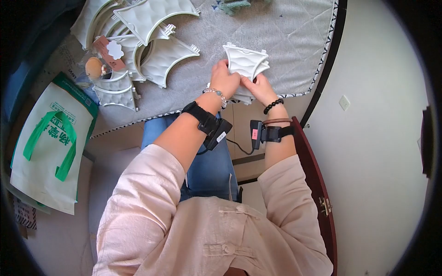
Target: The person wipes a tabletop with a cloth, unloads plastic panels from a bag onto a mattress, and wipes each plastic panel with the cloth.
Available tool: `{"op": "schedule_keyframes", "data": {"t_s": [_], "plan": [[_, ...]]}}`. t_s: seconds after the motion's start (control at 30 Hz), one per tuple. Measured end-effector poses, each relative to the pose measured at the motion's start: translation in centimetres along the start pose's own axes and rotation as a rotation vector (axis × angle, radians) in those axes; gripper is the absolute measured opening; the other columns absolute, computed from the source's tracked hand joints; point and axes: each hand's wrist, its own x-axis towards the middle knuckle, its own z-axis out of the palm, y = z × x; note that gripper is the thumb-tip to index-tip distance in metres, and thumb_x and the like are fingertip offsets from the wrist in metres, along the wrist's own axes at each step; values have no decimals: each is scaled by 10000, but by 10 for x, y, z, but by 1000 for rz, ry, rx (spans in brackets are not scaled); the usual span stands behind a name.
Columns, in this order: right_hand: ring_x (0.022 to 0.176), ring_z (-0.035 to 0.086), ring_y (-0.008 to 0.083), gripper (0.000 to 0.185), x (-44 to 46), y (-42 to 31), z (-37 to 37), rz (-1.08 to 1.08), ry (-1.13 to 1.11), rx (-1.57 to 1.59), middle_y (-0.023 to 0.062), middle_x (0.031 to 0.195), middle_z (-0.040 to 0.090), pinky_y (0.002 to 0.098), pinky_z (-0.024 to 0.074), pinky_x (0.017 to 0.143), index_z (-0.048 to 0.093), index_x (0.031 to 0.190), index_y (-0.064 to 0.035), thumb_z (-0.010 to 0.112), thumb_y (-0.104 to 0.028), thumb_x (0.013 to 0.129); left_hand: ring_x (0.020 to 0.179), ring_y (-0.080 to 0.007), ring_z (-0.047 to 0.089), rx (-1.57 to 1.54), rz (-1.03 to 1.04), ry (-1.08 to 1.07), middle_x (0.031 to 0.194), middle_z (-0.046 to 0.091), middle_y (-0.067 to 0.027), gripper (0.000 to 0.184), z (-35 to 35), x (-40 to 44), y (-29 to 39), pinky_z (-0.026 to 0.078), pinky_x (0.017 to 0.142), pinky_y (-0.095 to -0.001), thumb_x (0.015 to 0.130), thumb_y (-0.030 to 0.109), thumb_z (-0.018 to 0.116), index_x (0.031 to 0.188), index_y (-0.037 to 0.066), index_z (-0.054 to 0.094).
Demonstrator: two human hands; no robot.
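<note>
Near the front edge of the table, my left hand [224, 81] and my right hand [261, 89] are closed around a small stack of white plastic panels [246, 62]. The top panel has curved-in sides, a rippled surface and small clips along its edge. Other panel edges show beneath it, partly hidden by my fingers. To the left lies a pile of larger white curved panels [168, 57], overlapping one another. Smaller white panels [117, 92] with the same rippled surface rest at the pile's near side.
A grey quilted cover [285, 37] lies over the table. Beside the pile are a pink card [109, 54] and a round peach-coloured item [94, 67]. A white and green bag [50, 142] stands at the left. A white wall [373, 152] rises on the right.
</note>
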Motion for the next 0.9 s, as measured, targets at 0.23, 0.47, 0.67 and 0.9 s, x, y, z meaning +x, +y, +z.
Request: {"op": "schedule_keyframes", "data": {"t_s": [0.23,0.47,0.67,0.9], "plan": [[997,535,302,488,-62,-57,-5,-36,126,-145,178,1070,544,362,410,843,450,1133,32,643,-193,745,974,-172,528,-245,-171,-485,1079,537,-108,469,-19,-6,14,429,819,-279,715,-19,529,1176,-3,439],[1004,489,240,594,-65,-63,16,-220,543,-983,78,1055,510,382,353,815,420,1184,-71,660,-131,644,1139,-315,459,-102,134,-53,1266,415,-222,633,-26,-22,26,405,908,-348,706,-23,510,1298,-16,286],[1076,454,219,674,-50,-63,34,-207,687,-961,63,1098,487,459,283,886,374,1239,-88,676,-162,641,1264,-359,285,76,468,-213,1328,329,-247,715,-21,-16,25,243,1051,-375,650,-33,510,1319,-30,258],[1084,455,211,637,-35,-55,39,-243,805,-951,56,1089,488,467,273,887,366,1245,-101,644,-202,681,1282,-347,261,-64,466,-310,1353,297,-243,697,-19,-9,19,203,1072,-357,670,15,504,1323,-29,262]]}}
